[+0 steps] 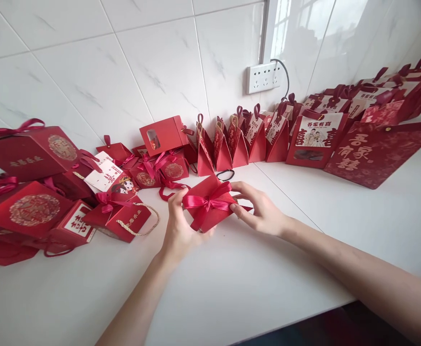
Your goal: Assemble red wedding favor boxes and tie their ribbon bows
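Note:
A small red gift box point(203, 211) tied with a red ribbon bow point(207, 202) is held just above the white counter point(232, 283), near the middle of the view. My left hand point(178, 226) grips its left side, fingers curled around the edge. My right hand point(258, 207) holds the right side, with fingertips pinching the ribbon. Both forearms reach in from the bottom of the view.
Several red boxes and bags lie piled at the left point(33, 192). A row of small red pouches point(239, 139) and larger red bags point(376, 154) lines the tiled wall. A black hair tie point(225, 175) lies behind the box. A wall socket point(264, 78) sits above.

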`<control>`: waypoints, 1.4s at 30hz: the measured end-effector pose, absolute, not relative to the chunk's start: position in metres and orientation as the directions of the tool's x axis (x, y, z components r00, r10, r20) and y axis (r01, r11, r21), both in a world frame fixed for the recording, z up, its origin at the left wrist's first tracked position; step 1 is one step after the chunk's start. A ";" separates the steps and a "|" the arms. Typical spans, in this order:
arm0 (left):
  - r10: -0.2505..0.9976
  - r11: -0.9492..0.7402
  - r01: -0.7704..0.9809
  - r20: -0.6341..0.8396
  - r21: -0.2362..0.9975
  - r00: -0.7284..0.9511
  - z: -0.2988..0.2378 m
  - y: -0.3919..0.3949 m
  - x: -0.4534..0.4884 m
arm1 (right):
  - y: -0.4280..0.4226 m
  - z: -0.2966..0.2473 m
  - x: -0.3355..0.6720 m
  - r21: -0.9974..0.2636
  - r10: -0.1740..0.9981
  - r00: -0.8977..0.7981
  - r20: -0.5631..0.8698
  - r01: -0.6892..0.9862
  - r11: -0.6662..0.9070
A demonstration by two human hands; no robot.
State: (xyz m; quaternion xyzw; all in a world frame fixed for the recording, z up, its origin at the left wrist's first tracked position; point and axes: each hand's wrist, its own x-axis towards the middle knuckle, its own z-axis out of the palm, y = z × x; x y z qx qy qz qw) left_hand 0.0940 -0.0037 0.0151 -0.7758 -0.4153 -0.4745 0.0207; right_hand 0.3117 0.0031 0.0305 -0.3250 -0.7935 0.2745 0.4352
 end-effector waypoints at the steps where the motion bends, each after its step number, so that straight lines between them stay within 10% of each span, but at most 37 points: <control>1: 0.623 -0.655 0.664 0.755 0.362 0.203 0.015 -0.004 0.094 | 0.003 0.030 0.312 -0.722 0.756 -0.412 0.508 0.274 0.635; 23: 0.572 -0.560 0.751 0.819 0.351 0.043 0.010 -0.006 0.103 | -0.002 0.034 0.311 -0.496 0.622 -0.236 0.747 0.425 0.757; 30: 0.515 -0.514 0.831 0.852 0.215 0.098 0.005 -0.014 0.115 | -0.019 0.037 0.296 -0.719 0.752 -0.553 0.359 0.349 0.601; 36: 0.408 -0.526 0.850 0.884 0.022 0.229 0.007 -0.010 0.112 | -0.020 0.033 0.290 -0.967 0.803 -0.594 -0.046 0.230 0.114; 42: 0.256 -0.585 0.800 0.905 -0.134 0.339 0.012 -0.010 0.111 | -0.019 0.029 0.286 -0.990 0.848 -0.525 -0.070 0.140 0.005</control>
